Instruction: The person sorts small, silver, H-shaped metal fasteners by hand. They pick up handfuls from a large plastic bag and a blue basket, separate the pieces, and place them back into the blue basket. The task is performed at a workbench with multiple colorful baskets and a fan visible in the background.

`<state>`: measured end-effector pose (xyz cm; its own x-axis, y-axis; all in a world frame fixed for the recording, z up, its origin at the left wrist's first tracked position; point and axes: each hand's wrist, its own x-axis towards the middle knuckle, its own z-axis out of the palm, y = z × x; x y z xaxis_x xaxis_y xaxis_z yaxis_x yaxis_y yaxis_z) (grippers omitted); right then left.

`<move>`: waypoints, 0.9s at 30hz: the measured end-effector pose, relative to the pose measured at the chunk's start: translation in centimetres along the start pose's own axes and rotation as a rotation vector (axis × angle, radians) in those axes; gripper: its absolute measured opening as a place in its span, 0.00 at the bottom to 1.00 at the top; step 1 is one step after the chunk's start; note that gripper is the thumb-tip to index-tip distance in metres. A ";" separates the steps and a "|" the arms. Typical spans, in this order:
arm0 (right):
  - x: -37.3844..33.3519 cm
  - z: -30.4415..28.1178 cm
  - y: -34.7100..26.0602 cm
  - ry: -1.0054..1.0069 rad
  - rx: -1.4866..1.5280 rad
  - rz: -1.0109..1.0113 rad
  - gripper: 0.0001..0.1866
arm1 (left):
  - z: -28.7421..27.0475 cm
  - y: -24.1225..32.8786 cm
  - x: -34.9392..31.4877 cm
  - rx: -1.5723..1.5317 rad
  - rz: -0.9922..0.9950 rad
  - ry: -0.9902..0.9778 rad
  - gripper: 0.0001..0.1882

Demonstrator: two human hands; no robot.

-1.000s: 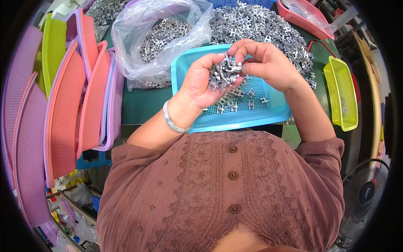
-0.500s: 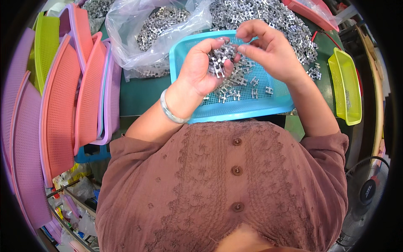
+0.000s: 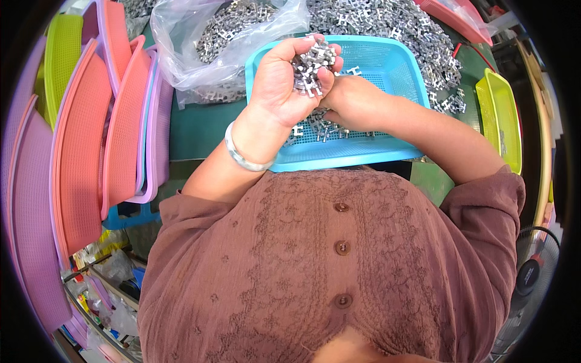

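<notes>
1. The left hand (image 3: 275, 85) is palm up and half curled, thumb and fingers cupped around a pile of small, silver-grey, H-shaped metallic pieces (image 3: 315, 63). It keeps the same cupped hold as 0.5 s ago.
2. The right hand (image 3: 357, 103) shows the larger change: 0.5 s ago it is raised beside the pile, thumb and fingers spread apart; now it is lower, back upward, reaching in below the left hand's fingers.
3. The right hand's fingertips are hidden, so I cannot tell how far open they are or whether they hold anything.
4. Under both hands sits the rectangular, bright blue, perforated plastic basket (image 3: 339, 162). The right forearm now crosses its right side, where 0.5 s ago more of that side is bare.
5. More H-shaped pieces lie in the basket below the 2 hands, partly covered by the right hand now; 1 shows just beyond its knuckles.
6. Beyond the left hand, to its left, the clear, crumpled plastic bag (image 3: 175, 66) holds similar pieces, as before.
7. Beyond the right hand, the large, loose, silver-grey heap (image 3: 387, 27) spreads over the table.
8. Well to the right of the right hand stands the long, yellow-green plastic basket (image 3: 513, 130).
</notes>
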<state>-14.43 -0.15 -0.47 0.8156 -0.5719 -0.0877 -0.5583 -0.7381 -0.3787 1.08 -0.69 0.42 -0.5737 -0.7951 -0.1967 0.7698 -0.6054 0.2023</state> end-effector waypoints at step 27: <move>-5.4 -2.3 1.2 0.700 0.477 -0.092 0.07 | -0.2 -0.6 0.3 0.054 -0.028 0.046 0.10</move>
<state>-19.83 1.25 1.67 0.4852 -0.7221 0.4932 -0.2426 -0.6530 -0.7175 0.51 -0.55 0.10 -0.5806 -0.7759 -0.2469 0.7363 -0.6297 0.2475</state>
